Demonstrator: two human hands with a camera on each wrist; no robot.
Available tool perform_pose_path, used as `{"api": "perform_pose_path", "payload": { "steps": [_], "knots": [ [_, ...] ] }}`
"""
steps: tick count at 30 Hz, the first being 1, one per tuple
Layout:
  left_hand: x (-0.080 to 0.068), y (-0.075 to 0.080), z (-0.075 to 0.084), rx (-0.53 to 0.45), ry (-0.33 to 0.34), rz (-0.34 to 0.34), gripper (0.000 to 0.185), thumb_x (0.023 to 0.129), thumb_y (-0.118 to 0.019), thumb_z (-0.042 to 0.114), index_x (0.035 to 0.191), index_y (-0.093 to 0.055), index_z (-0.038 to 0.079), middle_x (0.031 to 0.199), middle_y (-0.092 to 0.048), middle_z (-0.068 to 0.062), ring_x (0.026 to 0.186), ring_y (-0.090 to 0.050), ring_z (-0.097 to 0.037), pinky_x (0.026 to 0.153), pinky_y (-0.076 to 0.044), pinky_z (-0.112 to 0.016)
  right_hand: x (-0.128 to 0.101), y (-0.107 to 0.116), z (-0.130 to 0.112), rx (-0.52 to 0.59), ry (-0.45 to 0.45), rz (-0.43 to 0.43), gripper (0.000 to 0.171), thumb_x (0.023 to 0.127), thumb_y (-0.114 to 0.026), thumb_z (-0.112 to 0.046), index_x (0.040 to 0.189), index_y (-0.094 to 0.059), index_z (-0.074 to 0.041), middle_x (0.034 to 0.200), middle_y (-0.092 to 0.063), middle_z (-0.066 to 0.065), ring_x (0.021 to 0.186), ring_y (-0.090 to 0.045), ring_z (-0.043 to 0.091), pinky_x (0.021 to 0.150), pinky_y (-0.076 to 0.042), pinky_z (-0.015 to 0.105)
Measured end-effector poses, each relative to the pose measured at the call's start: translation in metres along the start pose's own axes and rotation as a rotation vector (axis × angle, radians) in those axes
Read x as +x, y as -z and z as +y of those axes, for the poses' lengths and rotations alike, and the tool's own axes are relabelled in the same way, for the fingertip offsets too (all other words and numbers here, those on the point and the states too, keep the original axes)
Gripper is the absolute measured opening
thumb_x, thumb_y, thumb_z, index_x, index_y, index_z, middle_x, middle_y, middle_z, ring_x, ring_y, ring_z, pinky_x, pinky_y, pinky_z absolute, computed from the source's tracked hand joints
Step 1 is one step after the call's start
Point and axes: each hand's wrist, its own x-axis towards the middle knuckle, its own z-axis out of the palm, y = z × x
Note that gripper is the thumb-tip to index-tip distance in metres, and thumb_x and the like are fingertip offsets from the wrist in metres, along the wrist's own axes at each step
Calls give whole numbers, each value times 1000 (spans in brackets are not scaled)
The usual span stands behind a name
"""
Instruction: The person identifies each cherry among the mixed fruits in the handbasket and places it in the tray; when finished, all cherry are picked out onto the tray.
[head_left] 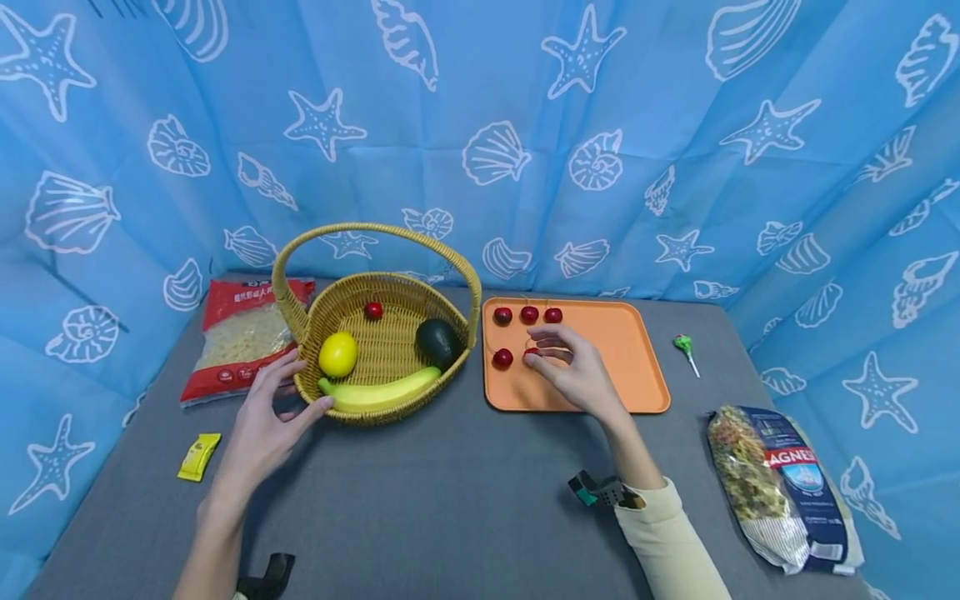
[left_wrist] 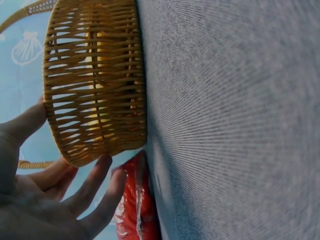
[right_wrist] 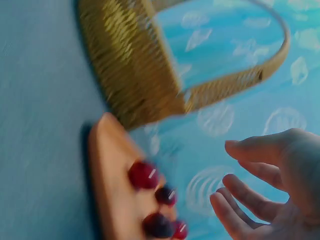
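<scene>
A woven basket [head_left: 390, 333] with a tall handle holds a lemon [head_left: 338, 354], a banana [head_left: 381, 390], an avocado [head_left: 438, 342] and one cherry [head_left: 372, 310]. My left hand [head_left: 309, 383] rests open against the basket's front-left wall, thumb on one side and fingers spread; the left wrist view shows the same basket [left_wrist: 95, 85] and hand [left_wrist: 70, 135]. To the basket's right, an orange tray [head_left: 622, 358] carries several cherries [head_left: 529, 314]. My right hand [head_left: 536, 350] hovers over the tray with fingers spread, partly hiding one cherry [head_left: 531, 352]. The right wrist view shows the hand [right_wrist: 225, 172] holding nothing above blurred cherries [right_wrist: 144, 175].
A red noodle packet [head_left: 243, 333] lies left of the basket, with a yellow sachet [head_left: 198, 457] nearer me. A green lollipop [head_left: 684, 346] lies right of the tray and a pasta bag [head_left: 780, 487] at the right edge. Blue curtain encloses the grey table [head_left: 465, 492].
</scene>
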Motion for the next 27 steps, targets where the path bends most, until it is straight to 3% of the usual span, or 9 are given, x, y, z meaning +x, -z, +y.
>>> {"api": "perform_pose_path", "payload": {
  "steps": [6,14,21,27],
  "knots": [
    [0,0,1,2,-1,-2,74,102,-78,37,161,-46,5,170,-36,-25,137,-52,-48,104,-59,-69,-8,-9,-48,106,164,-30,37,96,-78,0,132,-68,0,126,-74,19,108,-75,34,98,-64,22],
    [-1,0,1,3,-3,6,74,102,-78,36,160,-47,4,170,-36,-25,137,-52,-48,103,-59,-70,6,-44,-96,220,257,-159,34,97,-77,2,130,-68,1,123,-75,17,103,-75,17,95,-68,37],
    [-1,0,2,3,-19,8,72,102,-78,34,160,-47,3,169,-36,-26,136,-53,-49,102,-60,-69,50,-88,-110,278,202,-276,30,101,-73,-1,131,-67,2,131,-71,20,110,-75,28,97,-66,31],
    [-1,2,3,1,5,-6,74,102,-77,38,162,-45,6,170,-35,-25,138,-51,-49,104,-59,-70,95,-130,-111,163,105,-334,30,103,-73,-14,132,-70,-6,136,-71,14,119,-74,32,99,-64,28]
  ]
}}
